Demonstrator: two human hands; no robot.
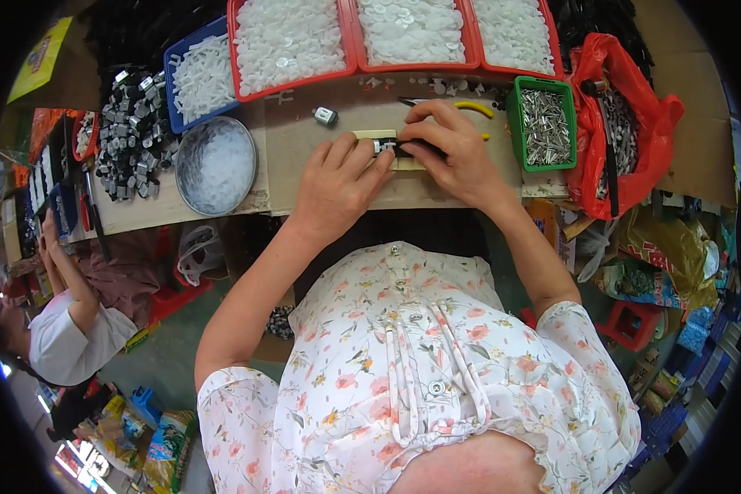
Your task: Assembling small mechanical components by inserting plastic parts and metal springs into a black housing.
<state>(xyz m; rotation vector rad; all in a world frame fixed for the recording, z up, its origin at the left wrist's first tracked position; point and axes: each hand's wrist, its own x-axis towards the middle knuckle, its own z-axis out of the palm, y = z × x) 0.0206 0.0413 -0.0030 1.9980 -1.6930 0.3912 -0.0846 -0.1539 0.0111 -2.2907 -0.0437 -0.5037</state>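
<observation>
In the middle of the bench lies a cream-coloured block [376,134]. My left hand [335,183] is closed at its left side, fingertips and thumb pressed against a small silver-and-white part [380,146]. From the right, my right hand [453,156] pinches a dark part [403,150] against the block between thumb and fingers. The fingers hide much of both small parts. Beyond my left hand a single small motor [325,116] lies on the bench. Behind my right hand is a pair of pliers [473,108] with yellow handles.
Red trays [352,37] of white plastic pieces line the back. At left are a blue tray [175,118], a metal bowl [180,191] and piled motors [128,136]. At right, a green basket [519,123] of metal pins adjoins a red bag [663,123]. Another person [70,337] sits left.
</observation>
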